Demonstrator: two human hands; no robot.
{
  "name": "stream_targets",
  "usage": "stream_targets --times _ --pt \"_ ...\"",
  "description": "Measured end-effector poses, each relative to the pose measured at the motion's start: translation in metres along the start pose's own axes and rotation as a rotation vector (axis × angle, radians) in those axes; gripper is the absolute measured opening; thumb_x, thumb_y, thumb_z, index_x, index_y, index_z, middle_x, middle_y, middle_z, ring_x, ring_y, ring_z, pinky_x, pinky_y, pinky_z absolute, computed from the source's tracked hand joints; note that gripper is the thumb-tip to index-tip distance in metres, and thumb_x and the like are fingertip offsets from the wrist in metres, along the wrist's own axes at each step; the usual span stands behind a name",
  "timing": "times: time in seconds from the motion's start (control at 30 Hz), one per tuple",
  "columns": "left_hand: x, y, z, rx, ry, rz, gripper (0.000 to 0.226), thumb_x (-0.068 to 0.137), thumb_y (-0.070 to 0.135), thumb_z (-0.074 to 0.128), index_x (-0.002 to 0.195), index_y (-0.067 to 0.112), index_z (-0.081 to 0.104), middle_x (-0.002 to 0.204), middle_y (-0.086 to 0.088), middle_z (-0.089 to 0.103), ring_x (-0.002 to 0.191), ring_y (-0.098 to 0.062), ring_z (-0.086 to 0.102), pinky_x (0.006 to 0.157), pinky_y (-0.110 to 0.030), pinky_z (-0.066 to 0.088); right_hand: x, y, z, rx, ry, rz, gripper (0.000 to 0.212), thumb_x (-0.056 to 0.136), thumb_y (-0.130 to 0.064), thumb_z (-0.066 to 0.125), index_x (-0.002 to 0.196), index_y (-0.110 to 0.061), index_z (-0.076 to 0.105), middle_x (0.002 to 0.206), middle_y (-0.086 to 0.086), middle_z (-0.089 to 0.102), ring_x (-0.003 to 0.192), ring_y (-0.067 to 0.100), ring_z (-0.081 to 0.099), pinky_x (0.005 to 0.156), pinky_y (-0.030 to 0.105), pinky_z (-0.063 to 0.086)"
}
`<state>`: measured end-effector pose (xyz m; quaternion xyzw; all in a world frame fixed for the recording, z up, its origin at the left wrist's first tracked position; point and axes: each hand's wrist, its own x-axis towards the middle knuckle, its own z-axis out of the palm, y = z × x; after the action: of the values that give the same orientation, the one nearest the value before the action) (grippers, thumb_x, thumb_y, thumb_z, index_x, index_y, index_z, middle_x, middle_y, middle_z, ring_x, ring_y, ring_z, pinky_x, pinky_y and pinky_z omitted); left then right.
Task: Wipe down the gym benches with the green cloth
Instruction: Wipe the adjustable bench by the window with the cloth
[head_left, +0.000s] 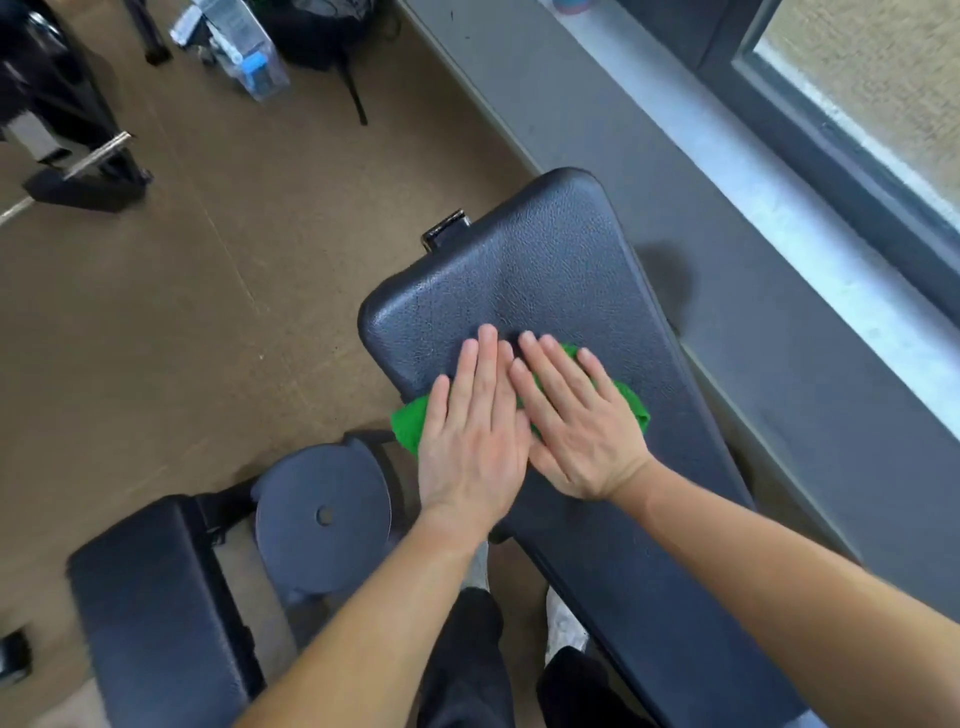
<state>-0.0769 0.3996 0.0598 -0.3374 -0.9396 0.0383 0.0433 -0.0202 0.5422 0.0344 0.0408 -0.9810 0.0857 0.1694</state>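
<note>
The left grip (470, 431) and right grip (576, 434) lay flat and touching side by side, fingers straight and a little spread, both pressing the cloth (408, 423) onto the worktop (545, 260). The cloth sat near the pad's wide end, its green edges showing on either side of the grips. A plate (322, 514) and a second bench (156, 597) were to the left.
</note>
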Motion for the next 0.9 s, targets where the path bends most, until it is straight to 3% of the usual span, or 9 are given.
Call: stream_targets --times 0.1,0.3,0.43,0.63,0.73,0.9 --pt "0.034 0.001 -0.013 0.001 0.071 -0.035 0.069 0.101 0.036 0.031 0.157 0.008 0.004 0.166 -0.008 -0.004 0.153 -0.019 -0.003 0.121 -0.040 0.001 0.034 0.028 -0.012 -0.005 -0.027 -0.075 0.065 0.098 -0.035 0.037 0.154 -0.004 0.024 0.161 0.016 0.020 0.151 0.031 0.019 0.121 0.049 0.020" --pt "0.108 0.008 -0.032 -0.042 0.217 -0.107 0.061 0.105 0.034 0.020 0.157 0.007 0.005 0.166 -0.011 0.004 0.153 -0.022 0.003 0.122 -0.041 0.003 0.085 0.058 -0.021 0.028 0.122 0.181 0.057 0.103 -0.029 0.036 0.154 -0.006 0.027 0.161 0.019 0.022 0.151 0.031 0.018 0.122 0.048 0.018" --pt "0.057 0.029 -0.006 -0.068 0.219 -0.081 0.062 0.105 0.036 0.021 0.158 0.008 0.003 0.166 -0.010 0.002 0.153 -0.020 0.001 0.122 -0.040 0.004 0.028 0.036 -0.006 0.023 0.112 0.241 0.059 0.102 -0.031 0.031 0.154 -0.005 0.025 0.161 0.019 0.021 0.152 0.031 0.016 0.122 0.049 0.017" --pt "-0.043 0.056 0.035 -0.039 0.093 0.175 0.070 0.102 0.037 0.030 0.157 0.007 0.001 0.166 -0.009 -0.002 0.152 -0.018 -0.002 0.121 -0.038 -0.010 -0.090 -0.002 0.018 -0.007 -0.032 0.219 0.063 0.098 -0.032 0.034 0.153 -0.003 0.026 0.160 0.021 0.021 0.150 0.035 0.020 0.120 0.052 0.020" --pt "-0.004 0.045 0.024 0.021 0.173 0.220 0.067 0.103 0.037 0.027 0.157 0.005 0.001 0.165 -0.012 0.002 0.153 -0.021 0.001 0.121 -0.041 -0.003 -0.056 0.020 0.009 0.002 -0.033 0.173 0.067 0.097 -0.036 0.036 0.153 -0.001 0.024 0.161 0.020 0.019 0.151 0.034 0.017 0.120 0.052 0.021" --pt "0.085 0.040 -0.003 -0.018 0.283 0.125 0.063 0.105 0.036 0.026 0.157 0.005 0.007 0.165 -0.012 0.009 0.153 -0.023 0.008 0.122 -0.042 0.006 0.019 0.052 -0.011 0.015 0.074 0.361 0.060 0.102 -0.033 0.026 0.156 -0.006 0.019 0.164 0.016 0.016 0.152 0.029 0.013 0.123 0.046 0.013"
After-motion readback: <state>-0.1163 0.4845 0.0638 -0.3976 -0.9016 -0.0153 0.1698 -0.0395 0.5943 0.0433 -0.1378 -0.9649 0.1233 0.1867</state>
